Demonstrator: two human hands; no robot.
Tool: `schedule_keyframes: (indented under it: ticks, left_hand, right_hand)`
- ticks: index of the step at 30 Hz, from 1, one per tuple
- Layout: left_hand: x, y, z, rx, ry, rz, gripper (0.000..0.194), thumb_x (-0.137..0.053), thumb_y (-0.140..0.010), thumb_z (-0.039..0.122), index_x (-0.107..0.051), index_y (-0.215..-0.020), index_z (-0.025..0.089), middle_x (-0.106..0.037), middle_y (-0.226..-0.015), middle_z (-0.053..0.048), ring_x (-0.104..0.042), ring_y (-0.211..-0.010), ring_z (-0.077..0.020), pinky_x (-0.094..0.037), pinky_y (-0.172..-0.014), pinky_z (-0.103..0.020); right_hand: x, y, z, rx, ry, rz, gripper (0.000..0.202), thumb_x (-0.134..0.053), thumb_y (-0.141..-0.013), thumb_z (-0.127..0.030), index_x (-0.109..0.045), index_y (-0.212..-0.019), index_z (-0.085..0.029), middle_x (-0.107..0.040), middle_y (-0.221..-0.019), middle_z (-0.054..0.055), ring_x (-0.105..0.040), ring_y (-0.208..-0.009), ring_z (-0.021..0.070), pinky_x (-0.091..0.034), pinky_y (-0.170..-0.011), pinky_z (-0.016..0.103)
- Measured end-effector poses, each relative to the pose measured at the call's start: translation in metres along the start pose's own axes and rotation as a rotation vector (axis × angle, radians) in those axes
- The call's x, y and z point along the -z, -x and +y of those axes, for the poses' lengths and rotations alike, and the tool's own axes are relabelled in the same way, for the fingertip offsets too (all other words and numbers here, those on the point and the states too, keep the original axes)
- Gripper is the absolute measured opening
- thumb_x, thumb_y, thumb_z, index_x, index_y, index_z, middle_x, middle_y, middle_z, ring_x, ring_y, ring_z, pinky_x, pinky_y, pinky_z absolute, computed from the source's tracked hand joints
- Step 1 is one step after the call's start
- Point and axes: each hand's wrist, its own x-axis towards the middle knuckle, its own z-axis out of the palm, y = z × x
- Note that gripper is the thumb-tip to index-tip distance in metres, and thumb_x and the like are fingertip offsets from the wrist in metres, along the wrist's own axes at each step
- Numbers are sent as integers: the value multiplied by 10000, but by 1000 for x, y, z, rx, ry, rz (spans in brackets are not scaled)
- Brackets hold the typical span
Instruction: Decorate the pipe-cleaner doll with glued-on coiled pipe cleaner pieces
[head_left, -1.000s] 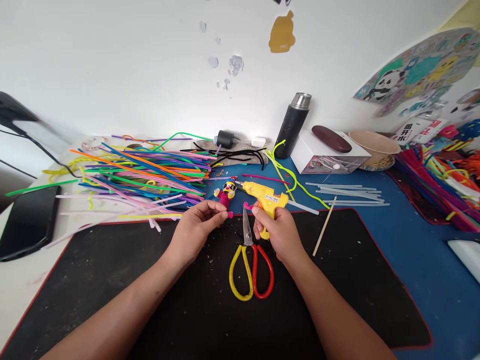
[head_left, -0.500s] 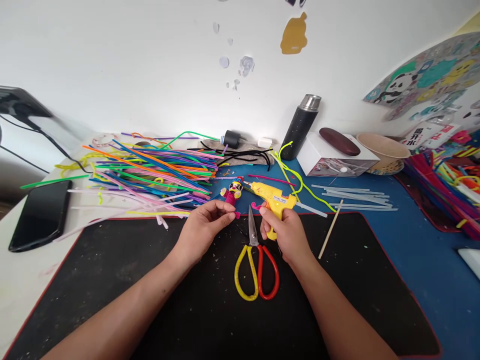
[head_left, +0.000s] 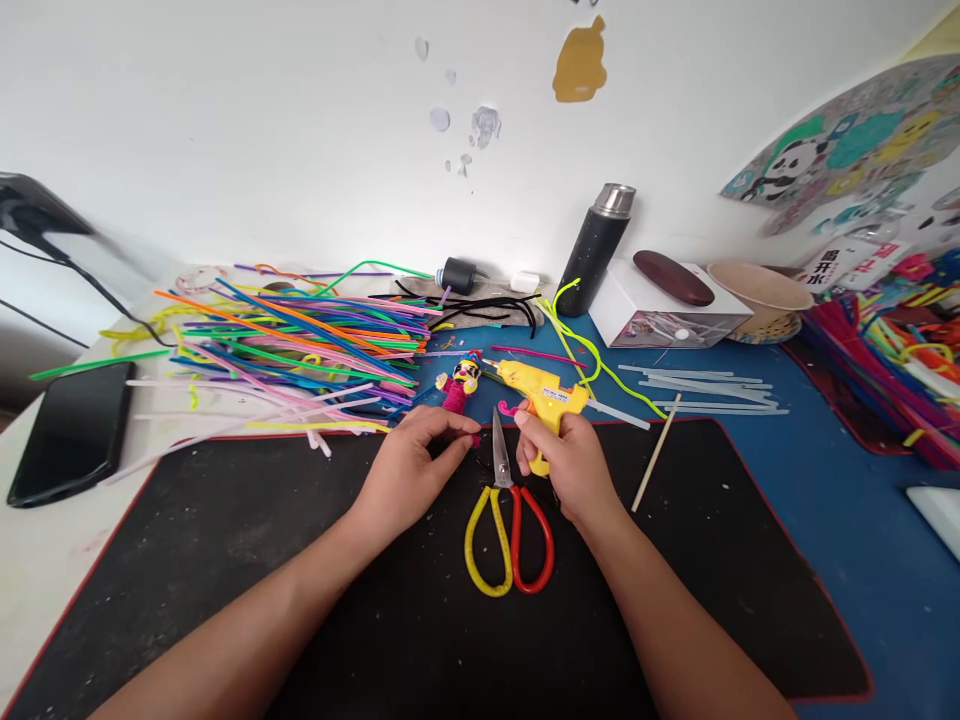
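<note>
Blue-and-white desk (head_left: 795, 520); black red-edged mat (head_left: 360, 640); white wall (head_left: 262, 130). Left grip (head_left: 409, 465) pinches magenta fuzzy piece (head_left: 475, 440); right grip (head_left: 568, 458) closed round yellow plastic glue gun (head_left: 562, 402).

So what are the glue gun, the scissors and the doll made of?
The glue gun looks like smooth yellow plastic with a sheen. The scissors have shiny grey blades, probably steel, and glossy handles, likely plastic. The doll may be pipe cleaner, judging by its fuzzy pink body.

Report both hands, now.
Left hand: closed, pinching a small fuzzy magenta piece.
Right hand: closed around a yellow plastic glue gun and, apparently, a curled pink fuzzy strip.
</note>
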Motion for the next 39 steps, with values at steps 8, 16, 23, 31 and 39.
schedule_keyframes:
  ticks: [8,16,23,31,39]
  left_hand:
    - [0,0,0,-118,-166,-93,140,-699,-950,163,-803,-987,250,-781,-919,-14,-667,-945,-227,-526,-860,-358]
    - [0,0,0,-138,-157,-53,153,-654,-954,149,-769,-973,247,-768,-915,-6,-670,-899,-212,-521,-822,-347]
    - [1,-2,-1,-71,-106,-87,138,-705,-948,200,-817,-965,279,-798,-954,0,-700,-936,-218,-548,-854,-357]
    - [-1,-2,-5,-61,-91,-117,158,-720,-943,185,-832,-990,286,-801,-964,0,-699,-940,-214,-555,-875,-353]
    - [-6,-5,-10,-75,-150,-70,127,-730,-935,221,-839,-948,286,-779,-1008,-27,-676,-1017,-245,-545,-926,-404]
  right_hand:
    - [2,-1,2,16,-7,-32,360,-809,-848,-514,-643,-872,-195,-526,-523,-85,-527,-435,116,-452,-496,251]
    - [2,-1,1,10,-7,-38,370,-807,-841,-524,-657,-877,-189,-535,-525,-83,-531,-435,115,-454,-494,250]
    - [2,-1,1,4,-10,-46,381,-813,-832,-534,-662,-866,-187,-536,-524,-79,-531,-427,117,-467,-497,259]
    - [2,-1,2,-2,-33,-62,373,-810,-836,-524,-669,-911,-187,-544,-525,-79,-533,-428,118,-447,-479,244]
    - [2,-2,3,-4,-37,-72,366,-805,-836,-523,-667,-909,-192,-554,-531,-77,-529,-429,119,-451,-483,247]
